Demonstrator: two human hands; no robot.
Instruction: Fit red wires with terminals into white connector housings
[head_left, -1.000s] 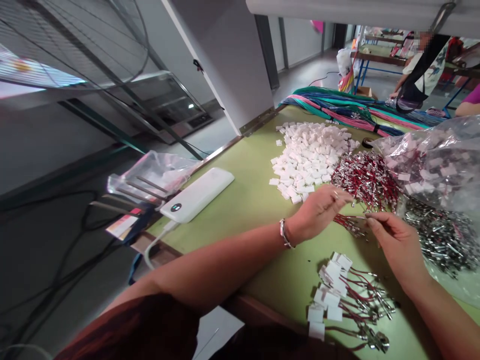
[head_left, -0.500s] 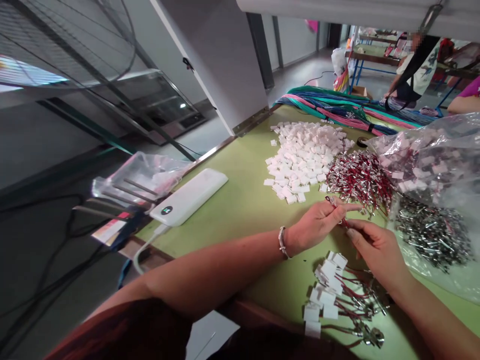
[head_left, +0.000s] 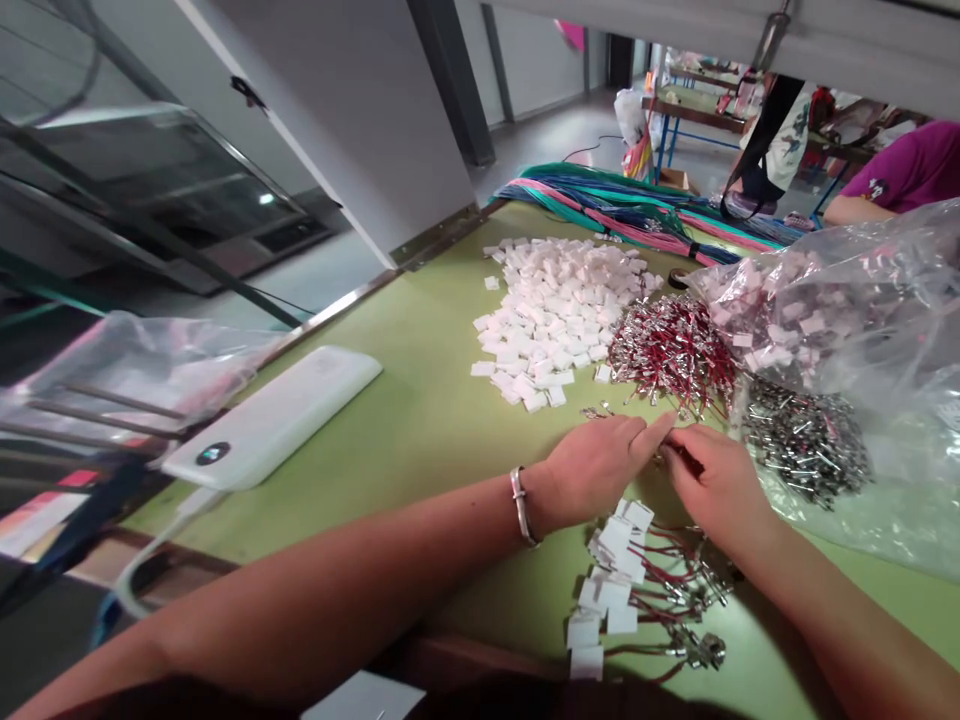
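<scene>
My left hand [head_left: 600, 468] and my right hand [head_left: 718, 478] meet fingertip to fingertip above the green tabletop, both closed in a pinch. Between them they grip a short red wire with metal terminals, mostly hidden by the fingers now. Small metal terminals [head_left: 598, 410] show just beyond my left knuckles; I cannot tell whether they lie on the table. Just past my fingertips is a heap of red wires with terminals [head_left: 671, 350]. Closer to me lie several finished-looking pieces, white connector housings [head_left: 600, 595] with red wires [head_left: 660, 570] running right to metal ends.
A pile of white housings [head_left: 551, 310] spreads behind my hands. To the right, a clear plastic bag [head_left: 892, 300] stands by a heap of dark metal parts [head_left: 810, 440]. Cable bundles [head_left: 600, 210] cross the back. A white power bank [head_left: 277, 415] lies left. A person's purple sleeve [head_left: 900, 165] shows at far right.
The view has swung right, so things on the table appear further left. My hands have drawn closer together, and the red wire seen between them is now mostly covered.
</scene>
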